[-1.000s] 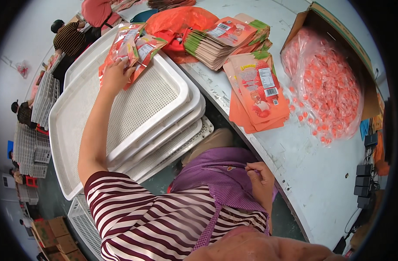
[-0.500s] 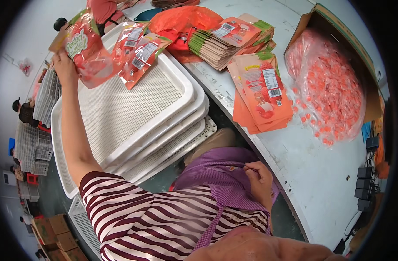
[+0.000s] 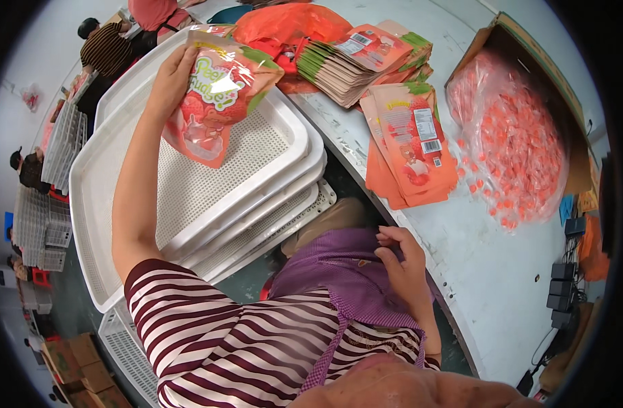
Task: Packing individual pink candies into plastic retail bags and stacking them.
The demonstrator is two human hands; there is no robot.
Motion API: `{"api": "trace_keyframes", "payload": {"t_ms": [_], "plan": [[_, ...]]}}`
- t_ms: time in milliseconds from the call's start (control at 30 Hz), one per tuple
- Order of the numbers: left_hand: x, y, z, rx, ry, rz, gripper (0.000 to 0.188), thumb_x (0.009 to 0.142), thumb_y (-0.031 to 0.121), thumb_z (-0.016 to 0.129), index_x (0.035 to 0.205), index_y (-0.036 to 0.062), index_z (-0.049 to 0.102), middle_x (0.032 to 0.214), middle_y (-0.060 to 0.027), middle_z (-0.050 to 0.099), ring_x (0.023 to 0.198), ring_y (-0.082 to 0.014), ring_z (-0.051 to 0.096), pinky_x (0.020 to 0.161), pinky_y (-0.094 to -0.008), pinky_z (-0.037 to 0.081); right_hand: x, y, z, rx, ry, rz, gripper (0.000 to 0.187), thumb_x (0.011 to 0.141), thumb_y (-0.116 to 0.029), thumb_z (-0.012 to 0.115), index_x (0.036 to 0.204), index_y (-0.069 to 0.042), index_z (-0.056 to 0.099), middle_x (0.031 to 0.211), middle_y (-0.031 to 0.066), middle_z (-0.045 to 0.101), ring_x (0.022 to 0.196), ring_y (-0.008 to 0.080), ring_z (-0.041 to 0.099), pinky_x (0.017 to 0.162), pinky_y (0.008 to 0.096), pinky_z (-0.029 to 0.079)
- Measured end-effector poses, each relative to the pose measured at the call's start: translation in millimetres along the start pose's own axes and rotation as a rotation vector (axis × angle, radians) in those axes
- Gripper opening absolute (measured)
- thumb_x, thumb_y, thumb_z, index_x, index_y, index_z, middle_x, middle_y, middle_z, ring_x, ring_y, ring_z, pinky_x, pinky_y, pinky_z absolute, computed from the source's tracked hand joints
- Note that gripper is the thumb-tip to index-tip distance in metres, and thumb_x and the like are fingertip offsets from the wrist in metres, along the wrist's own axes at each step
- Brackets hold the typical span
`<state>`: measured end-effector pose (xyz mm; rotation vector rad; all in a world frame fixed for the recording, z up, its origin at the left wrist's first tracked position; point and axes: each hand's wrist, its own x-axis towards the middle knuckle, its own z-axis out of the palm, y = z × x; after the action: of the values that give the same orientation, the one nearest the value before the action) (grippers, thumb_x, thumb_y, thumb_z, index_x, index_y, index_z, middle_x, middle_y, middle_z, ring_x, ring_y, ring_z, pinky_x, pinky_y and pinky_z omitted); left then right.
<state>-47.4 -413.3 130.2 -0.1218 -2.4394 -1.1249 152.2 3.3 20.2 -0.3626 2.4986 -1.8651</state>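
My left hand (image 3: 172,80) grips a shiny red stand-up pouch (image 3: 212,102) by its left upper edge, over the top tray (image 3: 138,187) of a white perforated stack. The pouch hides most of the other pouches lying at the tray's far corner. In front of my purple apron (image 3: 352,268), close to the table edge, my right hand (image 3: 403,265) is raised with loosely bent fingers, the thumb apart and nothing in it. On the table lie flat red pouches (image 3: 413,146), and behind them a thick pile of pouches (image 3: 352,68) with green ends.
At the table's right, a clear bag of small red-and-white pieces (image 3: 515,136) spills from a cardboard box (image 3: 563,88); some pieces lie loose. An orange plastic bag (image 3: 291,34) sits at the far side. Other people work at the far left, near crate stacks (image 3: 65,146). Black adapters (image 3: 562,292) line the right edge.
My left hand has brought the pouch rightward over the tray, in front of the other pouches. My right hand has risen slightly and its fingers have loosened from a pinch.
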Motion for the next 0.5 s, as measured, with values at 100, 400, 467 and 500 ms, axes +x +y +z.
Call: {"api": "trace_keyframes", "payload": {"t_ms": [100, 400, 467, 500], "plan": [[6, -1, -4, 0.071, -0.087, 0.028, 0.038, 0.096, 0.032, 0.044, 0.108, -0.0034, 0.055, 0.092, -0.0001, 0.057, 0.084, -0.0074, 0.049, 0.077, -0.0213, 0.04, 12, -6, 4, -0.07, -0.076, -0.108, 0.027, 0.078, 0.0, 0.062, 0.105, 0.0, 0.057, 0.094, 0.0101, 0.059, 0.084, 0.0186, 0.058, 0.078, 0.027, 0.045], [33, -36, 11, -0.113, 0.095, 0.049, 0.036, 0.095, 0.031, 0.047, 0.101, -0.002, 0.059, 0.088, -0.0037, 0.061, 0.081, -0.0104, 0.051, 0.076, -0.0248, 0.042, 13, 5, 32, -0.041, -0.197, -0.065, 0.025, 0.077, -0.004, 0.065, 0.101, -0.001, 0.059, 0.091, 0.0103, 0.059, 0.082, 0.0198, 0.059, 0.075, 0.0276, 0.046], [45, -39, 26, -0.066, 0.145, 0.089, 0.038, 0.094, 0.032, 0.048, 0.114, -0.0008, 0.052, 0.097, -0.0045, 0.058, 0.088, -0.0115, 0.051, 0.082, -0.0245, 0.04, 13, 7, 36, -0.052, -0.213, -0.08, 0.024, 0.077, -0.005, 0.065, 0.1, -0.001, 0.059, 0.091, 0.0102, 0.059, 0.081, 0.0199, 0.059, 0.074, 0.0278, 0.046], [47, -40, 31, -0.042, 0.17, 0.111, 0.042, 0.094, 0.032, 0.048, 0.121, -0.0001, 0.048, 0.101, -0.0049, 0.056, 0.092, -0.0121, 0.051, 0.085, -0.0244, 0.04, 12, 8, 38, -0.051, -0.222, -0.063, 0.025, 0.077, -0.005, 0.065, 0.1, -0.001, 0.059, 0.091, 0.0103, 0.059, 0.081, 0.02, 0.059, 0.074, 0.0278, 0.046]]}}
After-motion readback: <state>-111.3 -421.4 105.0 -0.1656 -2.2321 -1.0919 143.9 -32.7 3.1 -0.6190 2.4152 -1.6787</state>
